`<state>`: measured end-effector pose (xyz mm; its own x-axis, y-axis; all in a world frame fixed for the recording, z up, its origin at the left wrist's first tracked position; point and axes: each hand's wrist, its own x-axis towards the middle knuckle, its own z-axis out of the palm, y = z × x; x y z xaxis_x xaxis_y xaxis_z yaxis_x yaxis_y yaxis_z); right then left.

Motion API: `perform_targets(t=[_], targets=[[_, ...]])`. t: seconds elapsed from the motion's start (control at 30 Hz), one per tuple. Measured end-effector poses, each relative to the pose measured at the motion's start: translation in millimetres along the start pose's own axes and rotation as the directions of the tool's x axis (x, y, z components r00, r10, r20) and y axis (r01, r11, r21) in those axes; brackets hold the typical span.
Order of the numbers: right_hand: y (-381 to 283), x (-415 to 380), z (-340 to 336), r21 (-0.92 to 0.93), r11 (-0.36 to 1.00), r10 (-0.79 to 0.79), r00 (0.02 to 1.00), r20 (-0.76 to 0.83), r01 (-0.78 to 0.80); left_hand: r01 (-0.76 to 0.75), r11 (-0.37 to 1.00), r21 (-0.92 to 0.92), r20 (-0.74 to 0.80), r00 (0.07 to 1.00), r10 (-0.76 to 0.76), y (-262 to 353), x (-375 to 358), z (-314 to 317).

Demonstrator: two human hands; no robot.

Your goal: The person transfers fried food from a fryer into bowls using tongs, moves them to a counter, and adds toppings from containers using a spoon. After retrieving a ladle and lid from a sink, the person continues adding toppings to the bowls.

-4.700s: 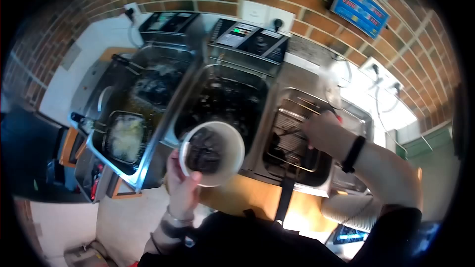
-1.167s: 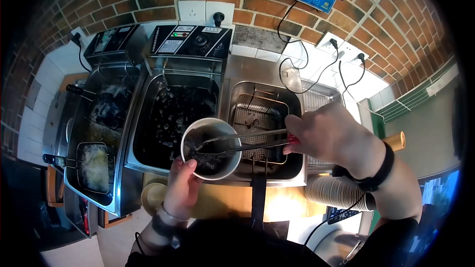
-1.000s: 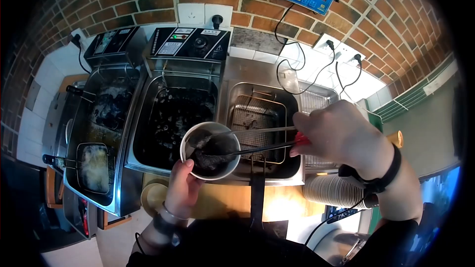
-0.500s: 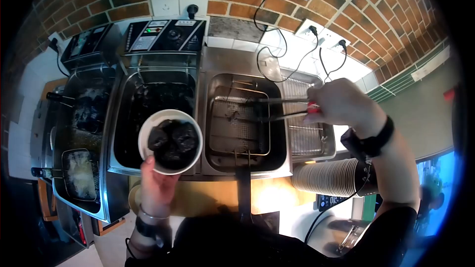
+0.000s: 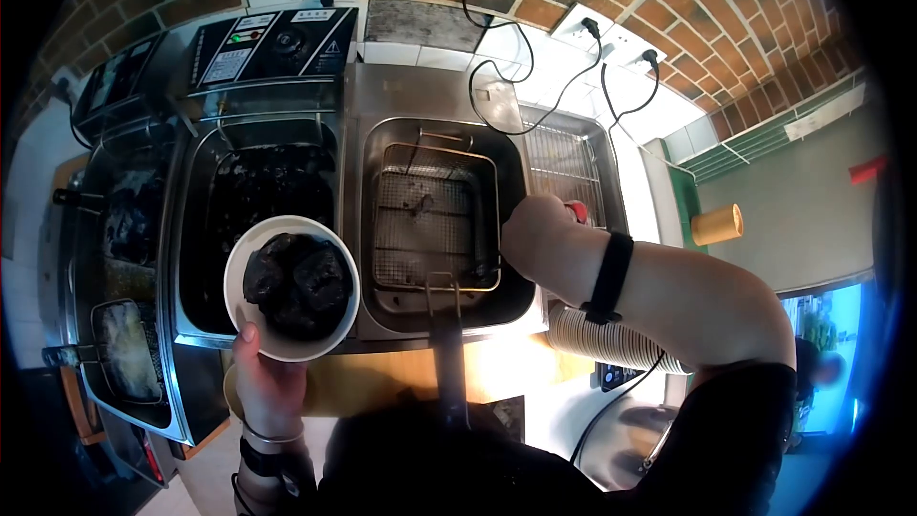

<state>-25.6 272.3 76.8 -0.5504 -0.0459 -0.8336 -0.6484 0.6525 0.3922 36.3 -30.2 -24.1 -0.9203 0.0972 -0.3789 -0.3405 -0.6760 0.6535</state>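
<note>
My left hand (image 5: 272, 377) grips a white paper bowl (image 5: 235, 277) from below and at its side, in front of the fryers. Several glossy black chunks (image 5: 298, 282), which look like fried tofu, lie in the bowl. My right hand (image 5: 540, 239) is closed at the right edge of a draining fryer well, beside a wire frying basket (image 5: 435, 229). A red part of the tongs (image 5: 576, 211) shows behind the hand; their arms and tips are hidden. Small dark crumbs rest in the basket, whose dark handle (image 5: 449, 358) points toward me.
Behind the bowl is a fryer (image 5: 277, 182) of dark oil with black pieces. Further left, another fryer has a basket (image 5: 129, 354) in bubbling oil. A wire rack (image 5: 564, 167) lies right of the basket, stacked paper bowls (image 5: 611, 339) nearer me. Cables hang along the wall.
My right hand has moved left and toward me, its wrist turned, and the tongs' arms have left the space over the basket. The bowl sits slightly further left in view as the camera shifted.
</note>
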Motion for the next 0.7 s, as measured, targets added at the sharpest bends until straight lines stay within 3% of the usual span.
perform_targets(t=[0.07, 0.13, 0.2, 0.33, 0.43, 0.53, 0.57, 0.63, 0.7], targets=[[6, -6, 2, 0.017, 0.999, 0.036, 0.999, -0.025, -0.035, 0.012, 1.0, -0.015, 0.009, 1.0, -0.012, 2, -2, 1], [28, -33, -6, 0.149, 0.985, 0.099, 0.994, -0.048, -0.091, 0.014, 1.0, -0.016, 0.031, 0.999, -0.013, 6, -2, 3], [55, -48, 19, 0.23, 0.97, 0.18, 0.861, -0.476, -0.076, -0.007, 1.0, -0.021, 0.047, 0.999, 0.008, 9, -2, 8], [59, -99, -9, 0.388, 0.92, 0.307, 0.693, -0.652, -0.043, 0.01, 1.0, -0.025, 0.092, 0.996, -0.008, 8, 1, 6], [34, -107, -21, 0.295, 0.952, 0.208, 0.525, -0.825, 0.086, 0.079, 0.997, -0.007, 0.057, 0.995, -0.078, 7, -1, 4], [-2, -98, -33, 0.15, 0.987, 0.16, 0.413, -0.897, -0.058, 0.093, 0.996, 0.006, 0.06, 0.994, -0.093, 4, -9, 10], [-10, -93, -34, 0.141, 0.988, 0.152, 0.402, -0.903, -0.056, 0.078, 0.997, 0.004, 0.057, 0.995, -0.078, 7, -13, 12], [-21, -86, -34, 0.131, 0.985, 0.166, 0.388, -0.906, -0.115, 0.196, 0.98, 0.013, 0.06, 0.979, -0.197, 14, -23, 14], [-19, -91, -35, 0.115, 0.99, 0.138, 0.404, -0.904, -0.081, 0.178, 0.984, 0.015, 0.082, 0.981, -0.178, 17, -31, 11]])
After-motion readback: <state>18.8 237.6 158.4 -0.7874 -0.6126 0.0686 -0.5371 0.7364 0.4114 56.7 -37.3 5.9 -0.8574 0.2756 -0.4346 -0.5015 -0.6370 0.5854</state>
